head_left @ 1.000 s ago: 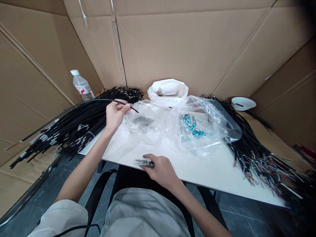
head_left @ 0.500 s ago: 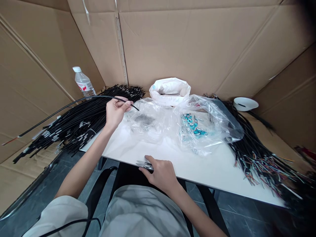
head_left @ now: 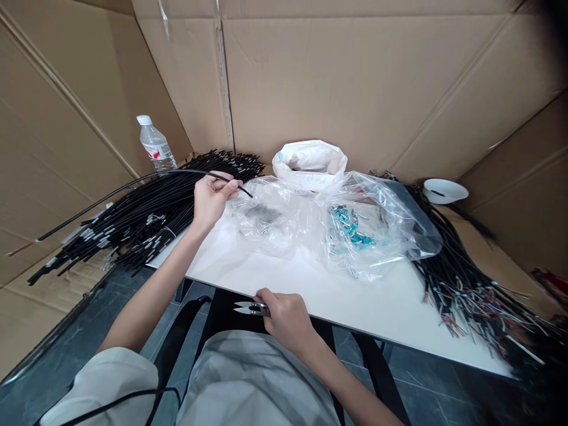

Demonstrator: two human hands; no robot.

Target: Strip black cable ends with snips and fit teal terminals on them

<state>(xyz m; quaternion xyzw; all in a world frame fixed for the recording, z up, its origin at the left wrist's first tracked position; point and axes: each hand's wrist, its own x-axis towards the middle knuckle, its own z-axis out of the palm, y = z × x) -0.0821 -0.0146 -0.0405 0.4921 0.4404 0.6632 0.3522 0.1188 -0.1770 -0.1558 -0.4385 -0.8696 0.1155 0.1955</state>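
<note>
Cardboard walls (head_left: 355, 89) are boxing in the white desk (head_left: 355, 307). Right hand (head_left: 286, 316) is now lifting the thread snips (head_left: 251, 308) off the desk's near edge, grip closed on them w/ blades pointing left; 1 s ago they were lying flat. Left hand (head_left: 212, 198) is still pinching one black cable (head_left: 133, 184), above the cable pile (head_left: 146, 219), beside the clear bags (head_left: 355, 231).

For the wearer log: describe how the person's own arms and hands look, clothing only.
Both forearms are bare from above the elbow down. The left hand and right hand wear no gloves, and no rings or watch can be seen. A loose pale grey-white short sleeve covers the left upper arm, part of the same light garment over the torso. A thin black cord crosses that sleeve.
</note>
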